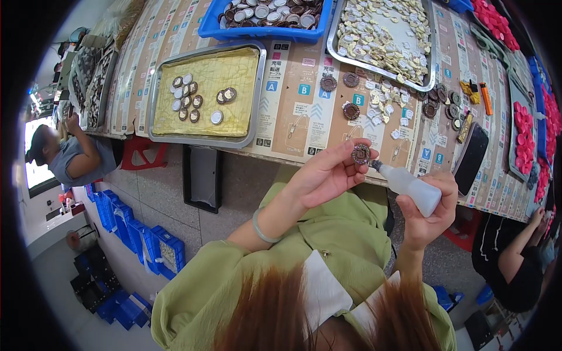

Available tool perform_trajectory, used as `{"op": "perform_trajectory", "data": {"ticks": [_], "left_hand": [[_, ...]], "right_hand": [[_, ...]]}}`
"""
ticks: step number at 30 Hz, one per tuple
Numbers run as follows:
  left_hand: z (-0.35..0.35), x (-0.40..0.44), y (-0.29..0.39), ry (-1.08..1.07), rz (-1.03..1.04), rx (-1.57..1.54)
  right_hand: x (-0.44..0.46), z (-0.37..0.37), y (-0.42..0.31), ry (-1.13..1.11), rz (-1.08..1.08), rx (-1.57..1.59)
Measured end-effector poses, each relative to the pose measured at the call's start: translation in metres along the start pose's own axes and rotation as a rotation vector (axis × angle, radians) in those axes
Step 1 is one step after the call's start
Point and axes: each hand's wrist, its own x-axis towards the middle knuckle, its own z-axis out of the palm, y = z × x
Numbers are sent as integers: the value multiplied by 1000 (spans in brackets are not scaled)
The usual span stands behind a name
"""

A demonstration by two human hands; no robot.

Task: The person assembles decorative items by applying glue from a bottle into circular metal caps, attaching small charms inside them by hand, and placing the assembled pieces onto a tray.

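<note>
Between the thumb and fingers of my left hand (333,172) is a small round brown piece (361,154) with a scalloped rim. My right hand (430,207) is wrapped round a translucent white squeeze bottle (411,188), its dark nozzle tip pointing at the round piece, close to its edge. Whether the tip touches the piece I cannot tell. Just beyond my hands lie small cream and white pieces (386,100) and a few loose brown round pieces (351,111). A tray with a yellow lining (234,67) at the left holds several brown and white round pieces (195,100).
Beyond are a blue bin (263,34) of round pieces and a metal tray (332,44) of cream pieces. A phone (471,158), an orange lighter (486,98) and pink pieces (523,137) lie right. People sit at far left (82,155) and far right (515,263).
</note>
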Motion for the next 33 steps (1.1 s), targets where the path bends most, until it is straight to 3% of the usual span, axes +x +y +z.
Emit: {"op": "perform_trajectory", "data": {"ticks": [4, 6, 7, 9, 14, 17, 19, 20, 21, 23, 27, 33], "left_hand": [[-3, 0, 2, 6, 0, -6], [-3, -1, 5, -1, -5, -13], [-3, -2, 7, 18, 18, -5], [-4, -3, 10, 23, 30, -2], [-14, -1, 12, 51, 57, -31], [-16, -2, 14, 66, 59, -34], [-17, -1, 14, 74, 59, -32], [-18, 0, 13, 82, 59, -23], [-18, 0, 12, 91, 57, -12], [-13, 0, 11, 96, 52, -1], [-12, -1, 10, 93, 69, 7], [-19, -1, 9, 119, 62, -20]], "right_hand": [[2, 1, 4, 130, 5, 117], [8, -3, 9, 508, 256, 405], [11, -11, 20, 510, 250, 394], [13, -29, 54, 443, 310, 131], [15, -31, 98, 466, 319, -36], [9, -24, 100, 536, 246, -58], [1, -20, 91, 545, -36, -456], [-1, -15, 86, 412, 68, -352], [1, -7, 83, 415, 72, -350], [10, 10, 83, 8, 37, -609], [13, 30, 87, 33, 56, -691], [7, 30, 71, -152, -34, -699]]}}
